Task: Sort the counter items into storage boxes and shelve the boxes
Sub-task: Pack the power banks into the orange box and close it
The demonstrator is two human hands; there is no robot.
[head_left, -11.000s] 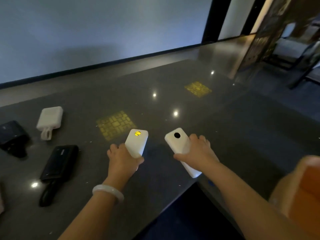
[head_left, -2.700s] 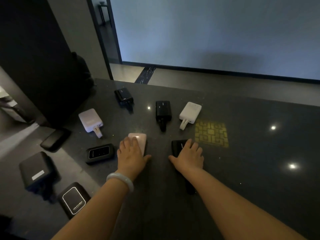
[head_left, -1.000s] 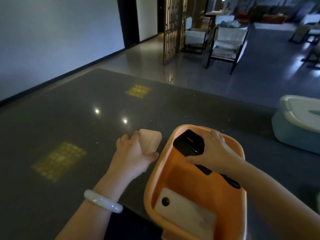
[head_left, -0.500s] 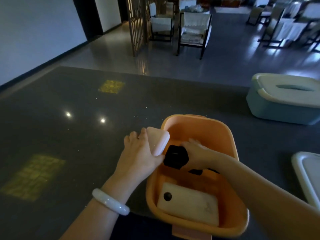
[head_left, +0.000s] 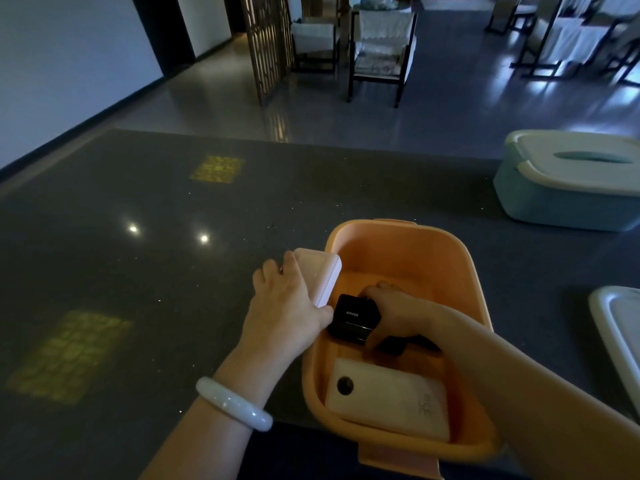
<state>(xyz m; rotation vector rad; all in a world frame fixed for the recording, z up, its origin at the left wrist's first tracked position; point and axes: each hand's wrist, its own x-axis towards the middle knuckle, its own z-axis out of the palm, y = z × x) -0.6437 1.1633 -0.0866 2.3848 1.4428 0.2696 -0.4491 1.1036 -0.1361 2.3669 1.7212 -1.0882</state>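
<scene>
inside orange box: right hand gripping black charger; left hand gripping pink power bank at rim.

Dark speckled counter, orange storage box at near edge, lidded teal box far right, white lid

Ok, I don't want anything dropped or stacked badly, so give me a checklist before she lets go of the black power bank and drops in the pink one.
1. Black power bank inside orange bin: ok.
2. Black one resting on the bin floor: cannot tell.
3. Right hand out of the bin: not ok, gripping it.
4. Left hand grips pink power bank: ok.
5. Free floor beside white power bank: ok.
</scene>
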